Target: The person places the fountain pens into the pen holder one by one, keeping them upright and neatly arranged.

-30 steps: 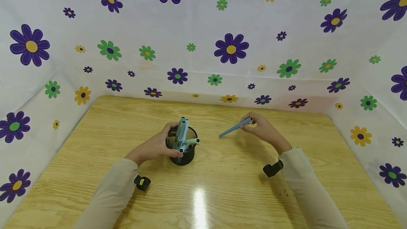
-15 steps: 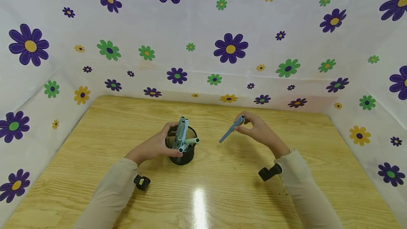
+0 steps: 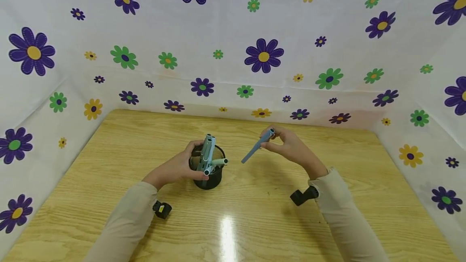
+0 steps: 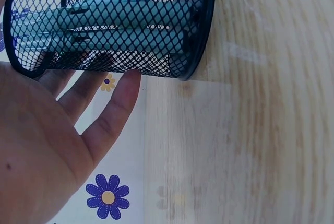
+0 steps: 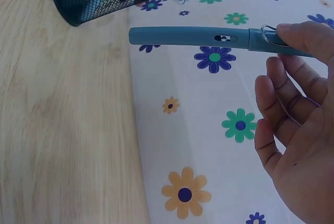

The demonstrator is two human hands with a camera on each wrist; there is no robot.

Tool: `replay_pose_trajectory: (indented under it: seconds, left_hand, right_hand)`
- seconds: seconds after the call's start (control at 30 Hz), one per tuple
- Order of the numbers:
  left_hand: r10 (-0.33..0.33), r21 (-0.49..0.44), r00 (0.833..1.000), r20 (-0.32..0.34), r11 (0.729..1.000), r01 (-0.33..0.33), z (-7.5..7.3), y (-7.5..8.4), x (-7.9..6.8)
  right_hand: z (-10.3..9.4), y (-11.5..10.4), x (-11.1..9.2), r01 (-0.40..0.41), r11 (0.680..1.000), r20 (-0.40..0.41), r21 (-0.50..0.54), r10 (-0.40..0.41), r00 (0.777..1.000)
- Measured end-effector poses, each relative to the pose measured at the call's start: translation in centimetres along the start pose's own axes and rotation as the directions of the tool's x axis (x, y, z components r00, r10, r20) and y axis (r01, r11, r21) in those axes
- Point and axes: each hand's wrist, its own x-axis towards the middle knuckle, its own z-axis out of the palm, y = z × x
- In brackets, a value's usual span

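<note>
A black mesh pen cup (image 3: 210, 183) stands on the table, with my left hand (image 3: 176, 169) gripping it round its left side, thumb in front. Several pale green and blue pens (image 3: 206, 151) lean in it, one tipped over the right rim. In the left wrist view, the pens show through the mesh wall (image 4: 204, 31). To the right of the cup, my right hand (image 3: 293, 148) pinches a blue pen (image 3: 256, 148) by its clip end above the table. The right wrist view has this pen (image 5: 182, 36) lying across it, with an ink window in its barrel.
The wooden table (image 3: 255, 205) carries a bright light reflection near its front. A white cloth (image 3: 233, 23) with printed flowers rises behind it and at both sides. Small black cameras (image 3: 162, 209) hang at both wrists.
My right hand has moved left with the blue pen, bringing it nearer the cup and turning it steeper. The left hand and the cup have stayed in place.
</note>
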Motion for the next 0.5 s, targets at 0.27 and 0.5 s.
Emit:
replay_pose_trajectory:
  seconds: [0.27, 0.5]
  left_hand:
    - [0.004, -0.006, 1.0, 0.003, 1.0, -0.004, 0.0, 0.1, 0.0]
    - [0.0, 0.003, 1.0, -0.002, 1.0, 0.0, 0.1, -0.2, 0.0]
  right_hand:
    - [0.0, -1.1, 0.7, 0.04, 0.999, 0.003, -0.011, -0.039, 0.999]
    - [0.0, -2.4, 1.2, 0.061, 0.998, 0.006, -0.009, -0.061, 0.998]
